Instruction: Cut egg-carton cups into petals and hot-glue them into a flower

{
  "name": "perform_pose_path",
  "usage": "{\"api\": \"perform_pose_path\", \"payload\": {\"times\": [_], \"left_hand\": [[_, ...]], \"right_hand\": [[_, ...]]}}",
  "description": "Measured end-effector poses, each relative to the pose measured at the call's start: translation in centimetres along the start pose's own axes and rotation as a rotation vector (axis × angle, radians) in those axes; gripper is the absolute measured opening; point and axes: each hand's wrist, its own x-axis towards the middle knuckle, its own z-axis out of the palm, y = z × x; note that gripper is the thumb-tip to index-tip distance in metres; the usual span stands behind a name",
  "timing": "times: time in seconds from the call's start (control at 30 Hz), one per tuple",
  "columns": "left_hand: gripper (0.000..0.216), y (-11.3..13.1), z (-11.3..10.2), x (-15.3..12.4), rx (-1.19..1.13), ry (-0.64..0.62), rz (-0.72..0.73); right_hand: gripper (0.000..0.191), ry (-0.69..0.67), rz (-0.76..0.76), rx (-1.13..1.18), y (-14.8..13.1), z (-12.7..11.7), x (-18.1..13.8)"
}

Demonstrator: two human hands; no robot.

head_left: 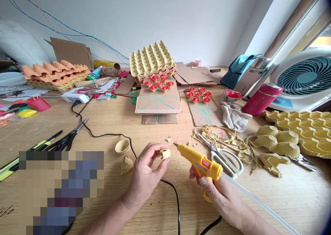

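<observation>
My left hand (146, 171) pinches a small rolled egg-carton piece (165, 153) between thumb and fingertips. My right hand (219, 195) grips a yellow glue gun (200, 162) by its handle, its nozzle pointing left and ending just right of the rolled piece. A clear glue stick trails from the gun's back toward the lower right. Two cut carton cups (122, 146) lie on the wooden table (108, 124) left of my left hand. The gun's black cord (178, 207) runs under my left wrist.
White-handled scissors (223, 157) and carton scraps lie right of the gun. Black scissors (66, 140) lie at left. Cardboard sheets with red paper roses (157, 83) sit mid-table before stacked egg trays (151, 59). A red bottle (262, 98), a grey cloth, a fan and yellow tray pieces (302, 131) are at right.
</observation>
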Motion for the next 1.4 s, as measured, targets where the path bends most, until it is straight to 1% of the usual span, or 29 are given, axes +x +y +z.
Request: {"api": "perform_pose_path", "payload": {"times": [0.13, 0.33, 0.5, 0.7, 0.8, 0.9, 1.03, 1.2, 1.4], "left_hand": [[0.024, 0.2, 0.0, -0.1, 0.039, -0.01, 0.039], [0.022, 0.7, 0.1, -0.3, 0.044, -0.036, 0.042], [0.02, 1.3, 0.1, -0.2, 0.077, -0.062, 0.074], [0.022, 1.8, 0.1, -0.2, 0.165, -0.086, 0.196], [0.021, 2.2, 0.2, -0.1, 0.195, -0.105, 0.262], [0.021, 2.4, 0.3, -0.2, 0.21, -0.122, 0.299], [0.022, 2.3, 0.5, -0.6, 0.211, -0.149, 0.308], [0.02, 2.4, 0.7, -0.8, 0.211, -0.185, 0.299], [0.02, 2.5, 1.1, -0.8, 0.184, -0.199, 0.285]], "right_hand": [[0.041, -0.004, 0.066, 0.134, 0.5, 0.1, -0.1], [0.048, -0.01, 0.137, 0.322, -0.2, 0.1, 0.7], [0.047, 0.021, 0.18, 0.418, -0.6, 0.1, 1.1], [0.049, 0.018, 0.199, 0.518, -1.3, 0.2, 1.6], [0.046, 0.0, 0.204, 0.613, -0.9, 1.1, 2.0], [0.043, -0.018, 0.214, 0.726, -0.5, 2.1, 2.3], [0.036, 0.004, 0.24, 0.856, -0.7, 2.7, 2.5], [0.042, 0.025, 0.309, 0.953, -1.5, 2.4, 2.6], [0.042, 0.021, 0.327, 1.053, -1.0, 2.6, 2.7]]}}
